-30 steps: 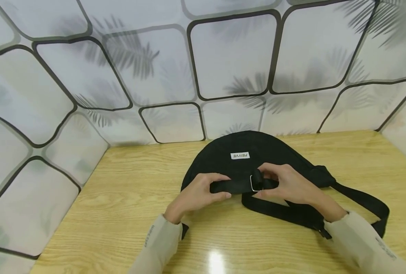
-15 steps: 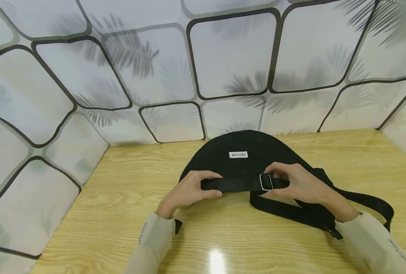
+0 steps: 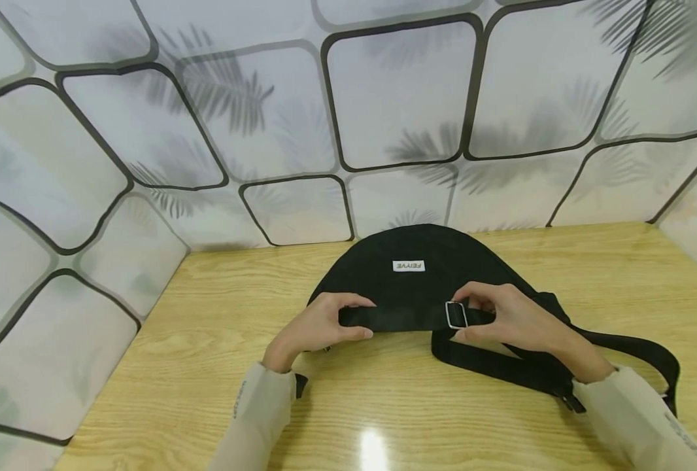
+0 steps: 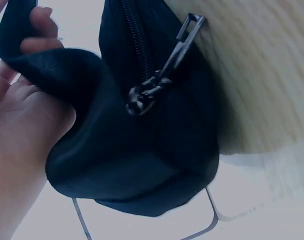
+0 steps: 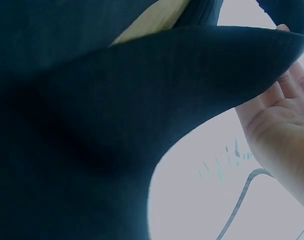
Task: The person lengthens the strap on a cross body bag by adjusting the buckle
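A black waist bag [image 3: 422, 243] with a small white label [image 3: 408, 266] lies on the table, its curved edge toward the back. Along its near edge runs a black strap [image 3: 401, 319], drawn out between the two hands. My left hand [image 3: 316, 325] grips the strap's left part between thumb and fingers. At the right, my right hand [image 3: 510, 320] pinches the strap just beside a metal slider buckle [image 3: 448, 315]. The left wrist view shows the bag's zipper [image 4: 137, 40] and metal zipper pull [image 4: 179, 52]. In the right wrist view the strap hides some of the fingertips.
A loop of loose strap [image 3: 648, 350] trails to the right, passing by the right sleeve. Near that sleeve lies a black clip [image 3: 571, 400]. A black strap end [image 3: 301, 384] shows beside the left sleeve. Patterned fabric walls [image 3: 401, 98] stand behind the wooden table [image 3: 207, 340].
My hands have moved apart, left hand leftward and right hand rightward, stretching the strap. The slider buckle shifted right and now lies flatter. In the last half second little has moved.
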Tool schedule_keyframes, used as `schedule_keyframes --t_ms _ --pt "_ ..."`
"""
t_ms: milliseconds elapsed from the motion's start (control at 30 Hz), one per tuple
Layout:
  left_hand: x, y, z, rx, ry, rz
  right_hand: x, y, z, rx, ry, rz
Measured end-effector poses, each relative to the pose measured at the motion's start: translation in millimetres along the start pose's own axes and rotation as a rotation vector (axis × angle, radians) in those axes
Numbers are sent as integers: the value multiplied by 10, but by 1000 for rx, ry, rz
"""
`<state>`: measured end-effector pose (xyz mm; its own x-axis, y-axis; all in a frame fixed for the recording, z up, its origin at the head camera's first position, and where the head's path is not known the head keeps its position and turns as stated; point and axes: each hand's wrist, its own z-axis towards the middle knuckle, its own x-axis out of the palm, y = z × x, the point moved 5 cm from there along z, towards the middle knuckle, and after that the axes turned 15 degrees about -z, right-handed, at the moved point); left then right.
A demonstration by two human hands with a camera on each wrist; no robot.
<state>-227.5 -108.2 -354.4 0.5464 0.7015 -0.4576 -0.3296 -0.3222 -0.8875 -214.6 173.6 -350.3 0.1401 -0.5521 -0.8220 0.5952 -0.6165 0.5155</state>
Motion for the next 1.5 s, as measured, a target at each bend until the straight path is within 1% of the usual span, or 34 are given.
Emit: schedule_keyframes --t_ms 100,200,300,467,633,767,867,1033,1167,1267,1333,1433,1500 --pt "47 -25 29 10 28 15 10 -4 0 2 -2 29" --pt "116 -73 69 43 60 32 24 7 11 -3 -1 48" --pt "184 -147 128 83 74 45 39 34 42 -12 -2 53" --pt "326 -271 283 106 93 70 59 57 84 0 7 63" --pt "501 -312 438 113 109 54 92 55 86 8 19 61" --pt "593 -317 520 74 102 28 123 65 88 2 36 69" --pt "635 -326 569 64 91 13 124 73 88 -1 37 68" --pt "685 -349 622 88 80 0 101 73 76 10 38 65" --pt "685 -366 619 98 59 -7 83 67 77 5 49 79" --pt "686 -365 595 103 52 -16 80 45 71 -7 103 143" --pt "684 -360 575 107 46 -18 80 10 60 -2 167 216" --pt "676 -343 540 110 40 -15 80 -65 31 50 279 300" --pt "668 -329 517 108 40 -15 82 -110 14 84 335 343"
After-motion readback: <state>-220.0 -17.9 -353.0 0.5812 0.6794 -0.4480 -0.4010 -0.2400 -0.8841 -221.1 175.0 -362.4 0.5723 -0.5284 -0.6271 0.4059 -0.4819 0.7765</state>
